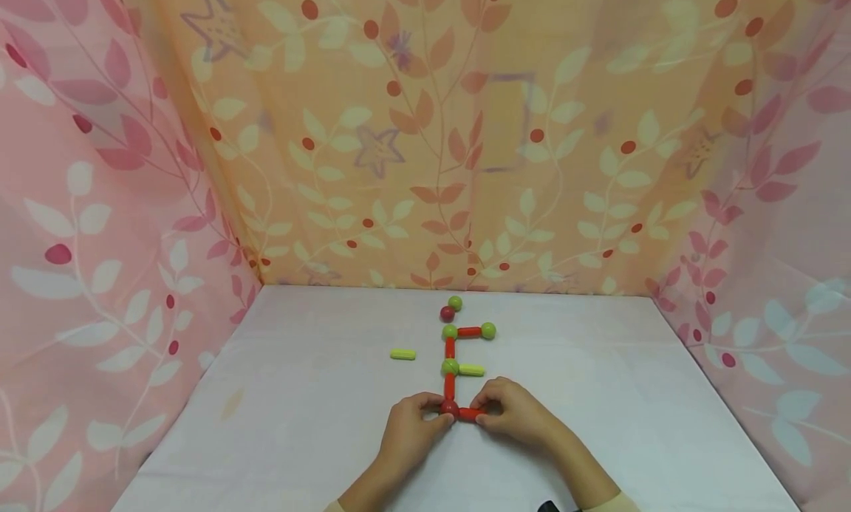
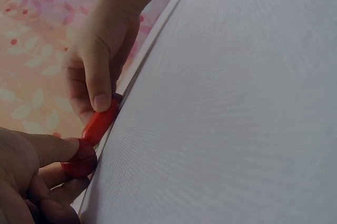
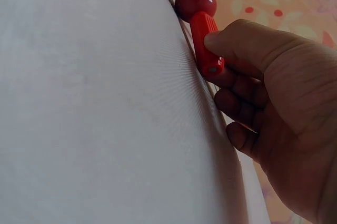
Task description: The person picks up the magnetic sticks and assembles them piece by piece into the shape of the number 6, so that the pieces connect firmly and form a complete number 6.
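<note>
On the white table lies an F-like figure of rods and balls, with a further rod at its foot. My left hand (image 1: 414,429) pinches the dark red ball (image 1: 450,409) at the near end between thumb and fingers. Against that ball's right side sits a red rod (image 3: 202,42), which my right hand (image 1: 517,411) holds between thumb and fingers. Farther up the stem come a red rod (image 1: 449,386), a green ball (image 1: 450,367) with a yellow-green rod (image 1: 472,370) to its right, another red rod (image 1: 450,347), and a green ball (image 1: 449,332) joined by a red rod (image 1: 469,332) to a green ball (image 1: 488,331).
A loose yellow-green rod (image 1: 402,355) lies left of the figure. Beyond its top are a loose dark red ball (image 1: 448,314) and a green ball (image 1: 455,303), side by side. Patterned cloth (image 1: 425,165) hangs at the back and both sides of the table (image 1: 299,394).
</note>
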`<state>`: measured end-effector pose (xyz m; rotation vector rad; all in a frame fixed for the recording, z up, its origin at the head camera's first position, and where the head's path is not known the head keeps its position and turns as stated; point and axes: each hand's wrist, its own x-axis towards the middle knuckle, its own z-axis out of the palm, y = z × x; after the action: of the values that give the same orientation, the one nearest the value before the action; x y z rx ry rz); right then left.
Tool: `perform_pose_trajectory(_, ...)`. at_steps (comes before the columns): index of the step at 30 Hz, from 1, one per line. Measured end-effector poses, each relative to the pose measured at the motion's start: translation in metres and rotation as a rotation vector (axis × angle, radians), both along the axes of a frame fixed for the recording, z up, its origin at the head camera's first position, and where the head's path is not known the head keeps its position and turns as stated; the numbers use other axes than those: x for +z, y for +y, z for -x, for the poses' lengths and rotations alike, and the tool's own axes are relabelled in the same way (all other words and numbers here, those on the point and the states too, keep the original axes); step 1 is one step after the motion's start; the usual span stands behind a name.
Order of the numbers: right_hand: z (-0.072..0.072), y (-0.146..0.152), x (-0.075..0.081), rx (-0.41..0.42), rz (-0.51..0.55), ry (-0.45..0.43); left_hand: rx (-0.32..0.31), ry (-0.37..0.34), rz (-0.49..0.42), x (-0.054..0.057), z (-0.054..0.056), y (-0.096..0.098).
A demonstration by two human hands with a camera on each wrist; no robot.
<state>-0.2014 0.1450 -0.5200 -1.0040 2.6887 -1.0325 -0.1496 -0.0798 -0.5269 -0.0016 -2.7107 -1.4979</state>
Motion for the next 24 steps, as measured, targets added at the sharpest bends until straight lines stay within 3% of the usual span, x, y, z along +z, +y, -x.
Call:
perform_pose_trajectory(8,0.0008,0.0003,-0.0003,-0.005,0.004,-0.025,-0.004,0.046,-0.008,0.0000,0.0006,0.0005)
perform_pose_trajectory(24,-0.0005,0.0006,0.0013,0.004,0.010,-0.027,0.007,0.018,0.015,0.0017,0.0001,0.0002)
